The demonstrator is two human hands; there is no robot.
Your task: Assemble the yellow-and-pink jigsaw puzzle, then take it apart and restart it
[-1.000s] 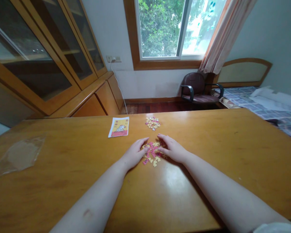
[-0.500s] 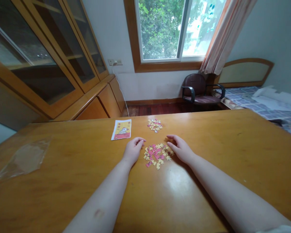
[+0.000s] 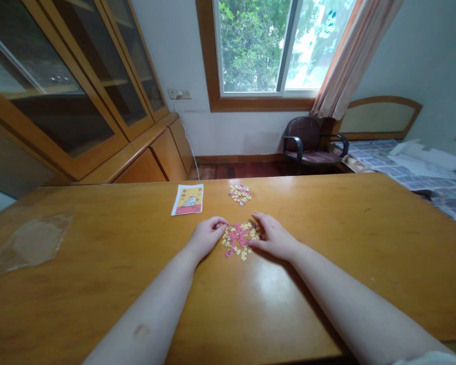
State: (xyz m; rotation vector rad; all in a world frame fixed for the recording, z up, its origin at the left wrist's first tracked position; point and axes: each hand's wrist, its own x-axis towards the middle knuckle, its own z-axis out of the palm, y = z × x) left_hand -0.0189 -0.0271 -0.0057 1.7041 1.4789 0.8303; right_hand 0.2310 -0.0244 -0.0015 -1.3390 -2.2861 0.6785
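A loose pile of pink and yellow jigsaw puzzle pieces [image 3: 238,234] lies on the wooden table between my two hands. At its left edge rests my left hand [image 3: 207,235], closed, thumb against curled fingers; whether a piece is between them is hidden. My right hand [image 3: 275,237] is open over the pile's right side, thumb and fingers spread around some pieces. Farther back sits a smaller heap of puzzle pieces [image 3: 240,194]. Left of that heap is a picture card [image 3: 188,199] showing a white animal on yellow and pink.
A clear plastic bag [image 3: 32,241] lies flat on the left of the table [image 3: 110,243]. Beyond the far edge stand a glass-door cabinet [image 3: 119,129], an office chair [image 3: 307,141] and a bed [image 3: 395,152] under a window.
My right hand has moved left onto the pile's right side, its fingers and thumb wider apart. My left hand stays at the pile's left edge. The whole view has shifted slightly.
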